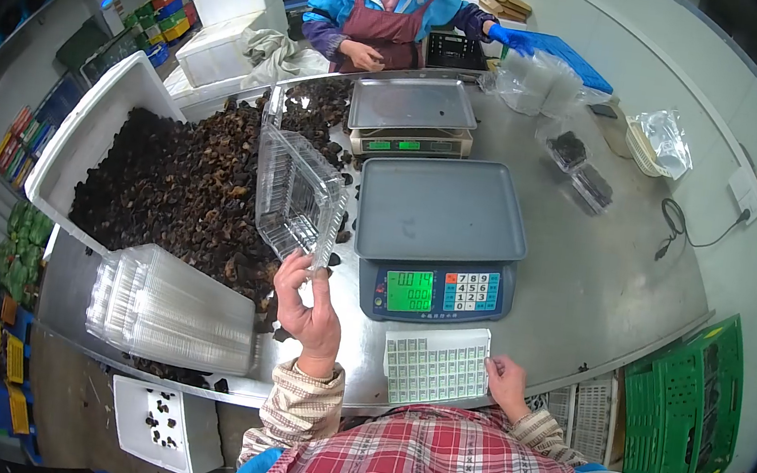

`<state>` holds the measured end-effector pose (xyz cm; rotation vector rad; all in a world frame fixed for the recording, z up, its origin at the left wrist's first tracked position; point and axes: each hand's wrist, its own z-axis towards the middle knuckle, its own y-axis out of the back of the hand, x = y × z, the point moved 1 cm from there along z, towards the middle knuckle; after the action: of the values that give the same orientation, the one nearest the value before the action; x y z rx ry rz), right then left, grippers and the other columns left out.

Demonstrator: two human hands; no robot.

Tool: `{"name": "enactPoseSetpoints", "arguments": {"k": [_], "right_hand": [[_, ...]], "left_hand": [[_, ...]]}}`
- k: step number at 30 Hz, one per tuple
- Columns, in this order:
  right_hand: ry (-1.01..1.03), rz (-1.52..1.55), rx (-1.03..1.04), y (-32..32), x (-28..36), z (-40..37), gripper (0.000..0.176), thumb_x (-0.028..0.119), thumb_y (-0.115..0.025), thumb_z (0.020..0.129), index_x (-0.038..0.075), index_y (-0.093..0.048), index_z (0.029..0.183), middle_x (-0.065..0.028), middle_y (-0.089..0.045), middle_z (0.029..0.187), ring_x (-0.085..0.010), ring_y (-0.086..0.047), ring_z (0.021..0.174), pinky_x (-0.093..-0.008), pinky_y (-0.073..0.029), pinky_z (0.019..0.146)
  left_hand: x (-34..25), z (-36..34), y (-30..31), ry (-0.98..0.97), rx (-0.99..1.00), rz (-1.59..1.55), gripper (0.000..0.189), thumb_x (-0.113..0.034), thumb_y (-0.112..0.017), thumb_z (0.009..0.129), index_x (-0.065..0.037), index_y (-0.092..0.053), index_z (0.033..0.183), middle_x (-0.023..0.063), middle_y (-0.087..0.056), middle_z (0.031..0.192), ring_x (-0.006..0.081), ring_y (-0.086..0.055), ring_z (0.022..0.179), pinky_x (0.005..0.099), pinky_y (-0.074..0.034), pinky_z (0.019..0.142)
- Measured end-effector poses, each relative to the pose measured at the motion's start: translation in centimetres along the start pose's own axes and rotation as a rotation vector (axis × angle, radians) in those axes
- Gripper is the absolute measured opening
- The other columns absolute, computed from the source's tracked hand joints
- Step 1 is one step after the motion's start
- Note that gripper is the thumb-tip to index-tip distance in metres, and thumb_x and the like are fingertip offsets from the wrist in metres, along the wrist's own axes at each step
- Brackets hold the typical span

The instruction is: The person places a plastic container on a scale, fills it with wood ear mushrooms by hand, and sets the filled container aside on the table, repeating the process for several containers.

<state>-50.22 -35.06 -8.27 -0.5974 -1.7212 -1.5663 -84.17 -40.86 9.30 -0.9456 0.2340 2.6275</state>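
Observation:
My left hand (305,317) pinches the near edge of an open clear plastic clamshell box (302,185), its lid raised, above a heap of dark brown, crinkled pieces (178,179) that look like wood ear mushrooms. My right hand (506,382) grips the right edge of a sheet of small green-and-white labels (435,365) lying at the table's front. Just beyond that sheet stands a digital scale (443,211) with a bare grey pan and a lit green display. Stacked clear boxes (176,306) lie on their side at the left.
Across the table a person (382,15) in a maroon apron stands behind a second scale (413,108), one blue-gloved hand near plastic bags (539,81). Filled clear boxes (580,171) sit at the right. A white foam box (112,133) tips onto the heap; green crates (683,411) stand lower right.

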Motion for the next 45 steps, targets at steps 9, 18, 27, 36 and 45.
{"name": "enactPoseSetpoints", "arguments": {"k": [9, 18, 27, 36, 45], "right_hand": [[0.002, -0.016, 0.000, 0.0, 0.2, 0.0, 0.020, 0.025, -0.066, 0.082, 0.005, -0.066, 0.081, -0.0128, -0.064, 0.066, -0.0262, -0.063, 0.058, -0.0360, -0.048, 0.055], [0.012, -0.020, 0.001, 0.4, 0.8, -0.1, 0.020, 0.025, -0.067, 0.081, 0.004, -0.066, 0.081, -0.0135, -0.065, 0.067, -0.0276, -0.064, 0.059, -0.0367, -0.049, 0.056], [-0.002, 0.033, 0.015, 0.0, 0.1, -0.1, 0.019, 0.022, -0.067, 0.080, 0.003, -0.065, 0.080, -0.0136, -0.065, 0.066, -0.0256, -0.063, 0.058, -0.0347, -0.048, 0.055], [0.041, -0.035, -0.007, -0.6, -0.7, 0.0, 0.023, 0.026, -0.065, 0.082, 0.004, -0.066, 0.084, -0.0155, -0.065, 0.071, -0.0312, -0.063, 0.063, -0.0380, -0.049, 0.058], [-0.037, 0.011, 0.033, -0.2, 0.0, -0.1, 0.024, 0.027, -0.066, 0.082, 0.003, -0.066, 0.089, -0.0147, -0.065, 0.070, -0.0275, -0.064, 0.062, -0.0356, -0.049, 0.057]], "left_hand": [[0.0, -0.1, 0.0, -0.008, -0.008, 0.002, 0.011, 0.005, -0.057, 0.085, 0.002, -0.054, 0.095, 0.0125, -0.060, 0.106, 0.0264, -0.055, 0.107, 0.0386, -0.039, 0.098], [-0.3, 0.0, -0.1, 0.000, -0.014, -0.004, 0.009, 0.006, -0.058, 0.085, 0.002, -0.053, 0.090, 0.0128, -0.060, 0.104, 0.0273, -0.055, 0.107, 0.0385, -0.039, 0.097], [0.0, 0.1, -0.1, 0.044, -0.021, 0.033, 0.008, 0.005, -0.059, 0.084, 0.002, -0.055, 0.090, 0.0120, -0.061, 0.101, 0.0273, -0.056, 0.107, 0.0378, -0.041, 0.094], [1.0, 0.4, -1.2, 0.033, 0.001, 0.052, 0.013, 0.006, -0.061, 0.082, 0.001, -0.054, 0.091, 0.0122, -0.061, 0.099, 0.0321, -0.057, 0.104, 0.0403, -0.044, 0.091], [1.8, 1.8, -4.4, -0.202, 0.168, 0.130, 0.012, 0.007, -0.063, 0.080, 0.002, -0.056, 0.088, 0.0121, -0.063, 0.094, 0.0324, -0.058, 0.101, 0.0391, -0.046, 0.088]]}}
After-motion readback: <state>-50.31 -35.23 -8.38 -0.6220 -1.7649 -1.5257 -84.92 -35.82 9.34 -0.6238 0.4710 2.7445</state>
